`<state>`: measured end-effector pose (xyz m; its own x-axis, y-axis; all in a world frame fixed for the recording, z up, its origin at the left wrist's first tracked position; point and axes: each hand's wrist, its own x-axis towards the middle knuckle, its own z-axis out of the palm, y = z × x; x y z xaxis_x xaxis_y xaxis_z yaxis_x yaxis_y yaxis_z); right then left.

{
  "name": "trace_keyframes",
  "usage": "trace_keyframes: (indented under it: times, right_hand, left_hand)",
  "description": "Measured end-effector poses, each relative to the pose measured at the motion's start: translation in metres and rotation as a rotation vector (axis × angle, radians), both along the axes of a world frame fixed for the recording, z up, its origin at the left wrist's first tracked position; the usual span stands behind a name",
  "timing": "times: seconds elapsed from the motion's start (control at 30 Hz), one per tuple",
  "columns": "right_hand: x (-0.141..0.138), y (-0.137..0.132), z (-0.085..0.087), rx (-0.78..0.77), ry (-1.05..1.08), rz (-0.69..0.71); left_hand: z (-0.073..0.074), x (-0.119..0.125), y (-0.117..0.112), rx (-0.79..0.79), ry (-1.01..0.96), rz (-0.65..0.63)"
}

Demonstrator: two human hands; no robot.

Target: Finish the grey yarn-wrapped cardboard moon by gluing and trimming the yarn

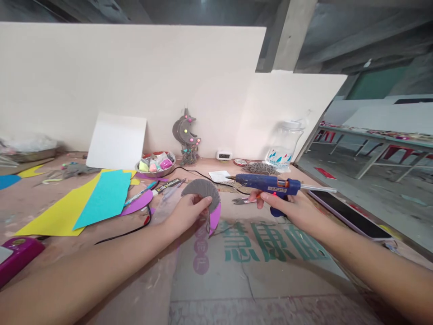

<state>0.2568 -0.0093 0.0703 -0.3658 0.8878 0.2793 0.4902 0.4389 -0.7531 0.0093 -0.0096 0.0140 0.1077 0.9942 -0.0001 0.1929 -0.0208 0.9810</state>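
Observation:
My left hand (186, 211) is closed on a crescent-shaped foam piece (205, 195), grey on top with a purple edge below, held just above the table. My right hand (290, 208) grips a blue hot glue gun (267, 183). The gun's nozzle points left, a short way right of the crescent and apart from it. A red light glows on the gun's handle. A black cord (189, 171) runs across the table behind the crescent.
Yellow foam sheets (57, 215) and turquoise foam sheets (104, 197) lie left, with pens (140, 194) and a purple cutout. A bowl of coloured bits (156, 164), a finished moon ornament (186, 131), a plastic jar (283, 146), small snips (243, 200) and a phone (348, 215) surround the printed mat (257, 257).

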Motion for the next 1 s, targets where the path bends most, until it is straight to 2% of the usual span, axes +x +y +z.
trace_keyframes:
  times: [0.13,0.27,0.4,0.53,0.6,0.7,0.87,1.0]
  right_hand:
    - [-0.009,0.02,0.01,0.032,0.018,-0.124]
    - [-0.011,0.069,0.01,0.118,-0.178,-0.226]
    - [-0.01,0.124,-0.011,0.098,-0.307,-0.299]
    - [-0.013,0.155,-0.037,0.055,-0.37,-0.321]
    - [-0.014,0.161,-0.044,0.041,-0.414,-0.34]
    - [-0.012,0.163,-0.047,0.033,-0.481,-0.342]
    - [0.005,0.149,-0.034,0.09,-0.593,-0.346]
    - [0.012,0.119,-0.02,0.225,-0.628,-0.378]
  left_hand:
    - [-0.001,0.0,0.001,0.001,0.024,-0.003]
    - [-0.003,0.0,0.004,0.03,0.078,-0.006]
    - [-0.001,0.0,0.004,0.026,0.112,-0.003]
    - [0.002,0.0,0.002,0.024,0.12,0.009]
    - [0.003,0.0,0.002,0.016,0.113,0.005]
    - [0.002,-0.001,0.003,0.019,0.11,-0.004]
    - [-0.002,-0.001,0.004,0.028,0.079,0.009]
    - [-0.004,-0.001,0.005,0.032,0.075,0.019]
